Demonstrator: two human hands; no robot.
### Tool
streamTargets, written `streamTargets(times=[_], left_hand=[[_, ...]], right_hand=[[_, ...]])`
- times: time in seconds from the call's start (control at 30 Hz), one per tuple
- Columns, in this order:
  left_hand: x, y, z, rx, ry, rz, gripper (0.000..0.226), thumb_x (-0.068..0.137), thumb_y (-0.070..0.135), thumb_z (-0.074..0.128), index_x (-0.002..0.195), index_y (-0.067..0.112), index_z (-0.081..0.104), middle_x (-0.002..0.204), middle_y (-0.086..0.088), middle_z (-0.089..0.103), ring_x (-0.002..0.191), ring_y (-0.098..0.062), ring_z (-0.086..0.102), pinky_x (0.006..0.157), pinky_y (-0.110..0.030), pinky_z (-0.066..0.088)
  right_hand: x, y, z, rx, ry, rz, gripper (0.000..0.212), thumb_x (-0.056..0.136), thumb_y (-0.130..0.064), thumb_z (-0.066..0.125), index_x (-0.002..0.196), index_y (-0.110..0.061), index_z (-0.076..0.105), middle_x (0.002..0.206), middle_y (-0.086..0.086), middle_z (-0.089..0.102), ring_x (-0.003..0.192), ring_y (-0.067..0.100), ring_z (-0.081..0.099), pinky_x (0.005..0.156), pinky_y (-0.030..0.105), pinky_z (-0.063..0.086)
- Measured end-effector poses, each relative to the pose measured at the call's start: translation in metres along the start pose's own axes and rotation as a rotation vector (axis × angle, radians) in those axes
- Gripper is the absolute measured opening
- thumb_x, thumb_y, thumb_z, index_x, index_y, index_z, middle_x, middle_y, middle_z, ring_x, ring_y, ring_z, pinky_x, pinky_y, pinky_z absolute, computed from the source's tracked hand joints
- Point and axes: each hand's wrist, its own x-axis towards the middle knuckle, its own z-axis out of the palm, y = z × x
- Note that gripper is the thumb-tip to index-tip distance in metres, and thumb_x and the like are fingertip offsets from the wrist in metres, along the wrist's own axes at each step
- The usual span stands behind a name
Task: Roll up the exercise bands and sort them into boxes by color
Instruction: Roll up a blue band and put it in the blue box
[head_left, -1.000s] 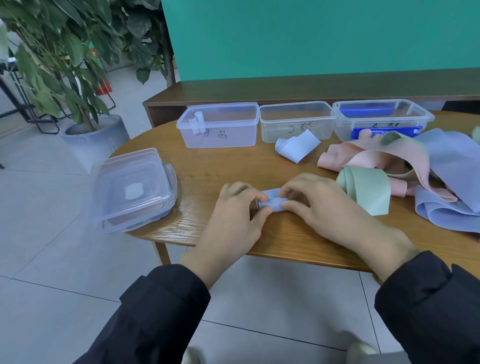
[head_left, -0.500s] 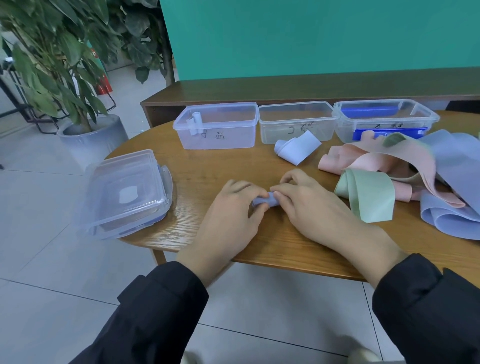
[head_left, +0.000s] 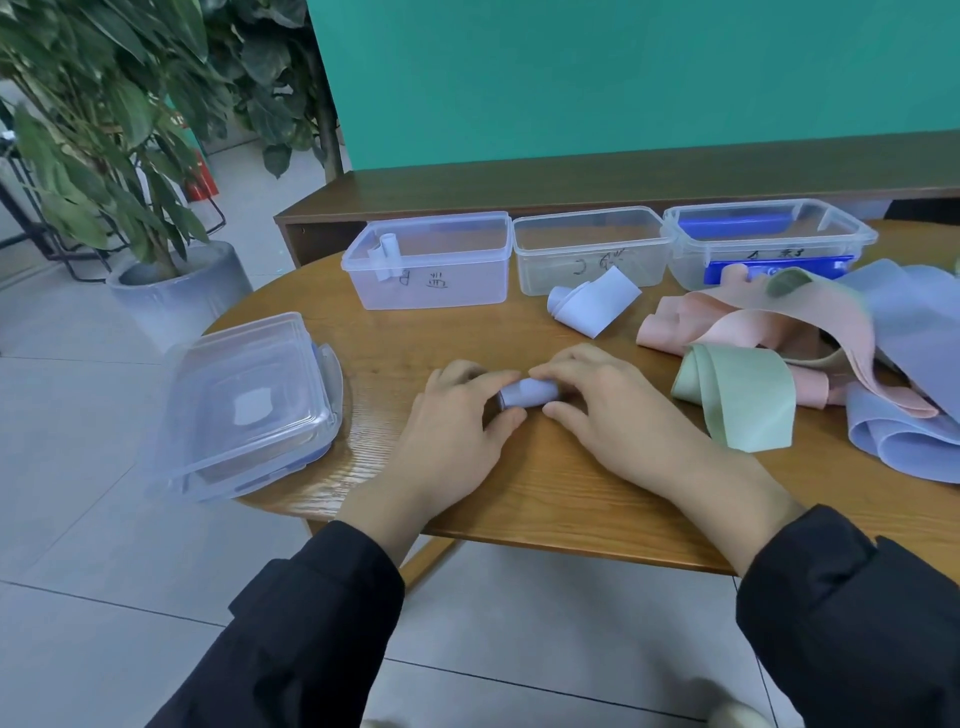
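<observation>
Near the front edge of the oval wooden worktop (head_left: 545, 493), both hands work one small lavender-blue exercise band roll (head_left: 527, 392) that lies on the wood between them. The left hand (head_left: 457, 431) has its fingers curled over the roll's left end with the thumb tucked under the near side; the right hand (head_left: 618, 415) curls over the right end, fingertips on top and thumb at the near side, so each hand pinches the roll and neither is spread flat. To finish this step well, judged from the present grip: keep even pressure at both ends so the layers stay aligned and do not telescope, hold the free tail down until the roll is lifted, and carry it pinched across its width so it cannot spring open. Left of the hands, a stack of clear lids (head_left: 244, 400) overhangs the worktop edge. Right of the hands lies a loose green band (head_left: 743, 400), with pink bands (head_left: 753, 322) and unrolled blue bands (head_left: 909, 436) heaped beyond it. Further back, a half-rolled pale blue band (head_left: 592, 304) rests just before the middle box (head_left: 589, 249). The left box (head_left: 431, 260) holds one small pale roll in its corner and is the probable destination; the right box (head_left: 769, 239) shows blue content.
</observation>
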Motion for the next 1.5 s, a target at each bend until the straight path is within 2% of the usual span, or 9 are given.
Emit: streamTargets(times=[0.23,0.4,0.57,0.7,0.87,1.0,1.23,1.37,1.5], left_hand=[[0.009,0.003,0.001,-0.116,0.022,-0.009,0.045,0.092,0.028,0.073,0.136,0.025,0.063,0.118,0.005,0.059,0.114,-0.013,0.051,0.100,-0.023,0.037],[0.010,0.004,-0.001,-0.107,0.048,0.019,0.027,0.094,0.024,0.070,0.121,0.023,0.068,0.105,0.010,0.068,0.098,-0.011,0.053,0.088,-0.022,0.040],[0.005,0.008,-0.010,-0.220,0.102,-0.047,0.027,0.097,0.020,0.067,0.123,0.023,0.068,0.087,0.025,0.054,0.093,-0.009,0.054,0.084,-0.017,0.037],[0.001,0.008,-0.024,-0.352,0.157,-0.086,0.028,0.096,0.024,0.068,0.124,0.028,0.068,0.102,0.006,0.068,0.086,0.004,0.057,0.078,-0.001,0.036],[-0.005,0.007,-0.048,-0.542,0.218,-0.076,0.022,0.097,0.025,0.066,0.114,0.039,0.066,0.105,0.011,0.071,0.096,0.001,0.061,0.081,-0.008,0.042],[-0.004,0.004,-0.064,-0.691,0.329,-0.088,0.025,0.097,0.022,0.067,0.121,0.027,0.070,0.105,0.016,0.072,0.101,-0.005,0.065,0.086,-0.018,0.050],[0.015,-0.004,-0.083,-0.805,0.520,-0.147,0.014,0.102,0.022,0.060,0.107,0.031,0.068,0.099,0.014,0.073,0.094,-0.002,0.066,0.081,-0.018,0.050],[0.033,-0.013,-0.080,-0.810,0.507,-0.245,0.024,0.102,0.032,0.059,0.123,0.027,0.068,0.109,0.016,0.072,0.102,-0.001,0.065,0.092,-0.028,0.052],[0.044,-0.019,-0.077,-0.829,0.517,-0.345,0.045,0.102,0.039,0.057,0.145,0.030,0.051,0.113,0.024,0.063,0.110,0.001,0.061,0.102,-0.031,0.048]], right_hand=[[0.009,-0.001,0.006,-0.030,0.021,0.041,0.027,0.097,-0.019,0.063,0.123,-0.024,0.064,0.116,-0.009,0.060,0.108,0.013,0.056,0.091,0.040,0.050],[0.012,-0.003,0.004,-0.053,-0.041,0.051,0.023,0.100,-0.023,0.059,0.123,-0.024,0.062,0.115,-0.008,0.062,0.110,0.014,0.054,0.093,0.036,0.047],[0.009,-0.013,-0.005,0.217,0.038,0.080,0.023,0.097,-0.024,0.066,0.120,-0.023,0.066,0.107,-0.013,0.069,0.102,0.001,0.063,0.092,0.020,0.050],[0.011,-0.027,-0.018,0.441,0.075,0.093,0.030,0.092,-0.024,0.073,0.122,-0.025,0.069,0.107,-0.014,0.073,0.103,0.001,0.067,0.094,0.019,0.050],[0.023,-0.050,-0.040,0.591,0.062,0.073,0.027,0.086,-0.017,0.079,0.112,-0.022,0.074,0.102,-0.005,0.076,0.099,0.009,0.071,0.090,0.019,0.053],[0.044,-0.072,-0.050,0.568,0.064,0.060,0.020,0.085,-0.017,0.079,0.104,-0.020,0.076,0.098,-0.003,0.077,0.091,0.005,0.072,0.082,0.013,0.051],[0.091,-0.104,-0.056,0.516,0.017,-0.084,0.004,0.091,-0.013,0.073,0.094,-0.016,0.073,0.074,0.002,0.074,0.066,0.008,0.068,0.070,0.012,0.050],[0.120,-0.098,-0.057,0.409,-0.038,-0.075,0.011,0.093,-0.019,0.071,0.101,-0.011,0.074,0.072,-0.002,0.074,0.069,0.010,0.071,0.066,0.010,0.047],[0.164,-0.084,-0.051,0.329,-0.031,-0.051,0.011,0.093,-0.022,0.073,0.099,-0.013,0.074,0.077,0.002,0.076,0.074,0.015,0.074,0.078,0.023,0.056]])
